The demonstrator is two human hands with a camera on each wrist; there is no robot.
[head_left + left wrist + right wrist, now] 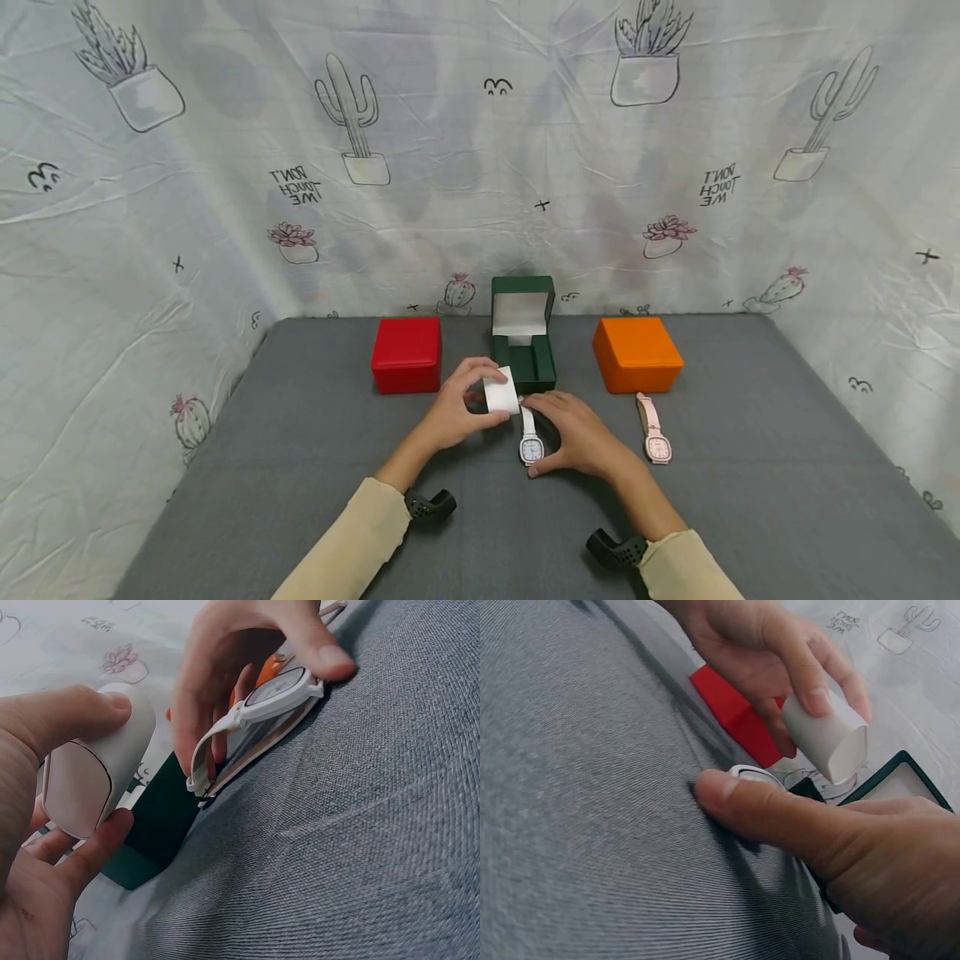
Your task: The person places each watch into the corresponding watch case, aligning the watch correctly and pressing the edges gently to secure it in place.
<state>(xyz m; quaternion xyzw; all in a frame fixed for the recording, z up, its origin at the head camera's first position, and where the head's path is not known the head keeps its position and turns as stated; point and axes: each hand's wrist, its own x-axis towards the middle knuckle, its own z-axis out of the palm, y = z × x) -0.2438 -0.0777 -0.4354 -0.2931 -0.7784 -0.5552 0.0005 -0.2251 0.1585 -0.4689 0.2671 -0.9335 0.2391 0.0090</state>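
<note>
My left hand point(459, 407) holds a white watch cushion point(501, 392) between thumb and fingers, raised above the table in front of the green box. In the left wrist view the cushion point(124, 754) shows a rounded side and a flat pale end. My right hand point(577, 433) spans a white wristwatch point(531, 448), thumb at the case end and fingertips by the far end of the strap. The watch's strap point(217, 739) forms a flattened loop. In the right wrist view my thumb hides most of the watch. The open green watch box point(522, 306) stands just beyond both hands.
A closed red box point(407, 356) stands left of the green one, and a closed orange box point(637, 354) stands to the right. A pink wristwatch point(655, 431) lies before the orange box. A printed curtain point(480, 167) hangs behind the grey table point(300, 467).
</note>
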